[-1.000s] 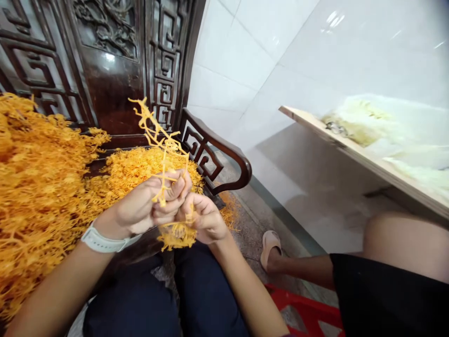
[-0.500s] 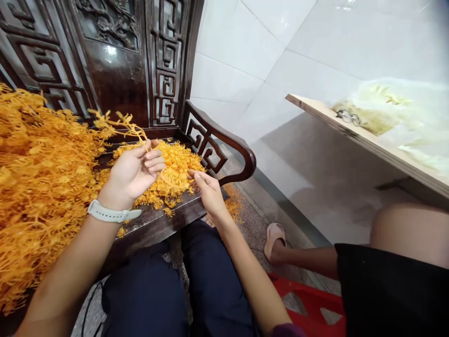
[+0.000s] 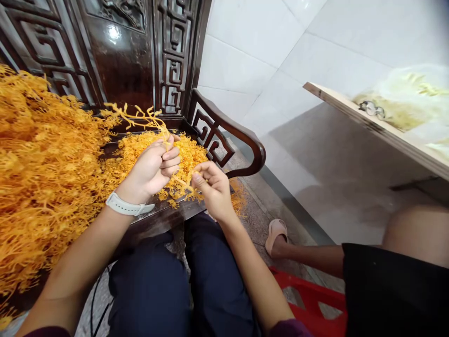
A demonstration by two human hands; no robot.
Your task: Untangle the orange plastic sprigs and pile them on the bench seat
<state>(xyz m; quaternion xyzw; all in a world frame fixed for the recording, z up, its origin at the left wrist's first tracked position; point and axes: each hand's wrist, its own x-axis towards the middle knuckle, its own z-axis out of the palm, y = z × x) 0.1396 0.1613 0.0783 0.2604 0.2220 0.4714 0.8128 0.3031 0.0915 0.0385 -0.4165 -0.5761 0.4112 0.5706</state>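
Observation:
My left hand [image 3: 149,168], with a pale watch strap on its wrist, is closed around an orange branched plastic stem [image 3: 140,119]. The stem's forked tips rise above the fingers toward the bench back. Close by on the right, my right hand [image 3: 215,192] pinches an orange piece at the lower end of the stem; whether that piece is still joined to it I cannot tell. Under and behind both hands lies a low pile of small orange plastic pieces [image 3: 131,150] on the dark wooden bench [image 3: 159,224]. A large heap of orange branched stems [image 3: 45,187] fills the left side.
The bench's carved armrest [image 3: 257,152] curves out right of my hands. Orange bits [image 3: 239,196] lie on the floor below it. At right, a wooden board [image 3: 336,100] bears glasses [image 3: 372,109] and a plastic bag. Another person's leg [image 3: 312,259] and a red stool [image 3: 315,299] are nearby.
The view has shifted slightly. My right hand has turned and moved closer to my left hand, its fingers now curled on the orange piece. The left hand still holds the stem.

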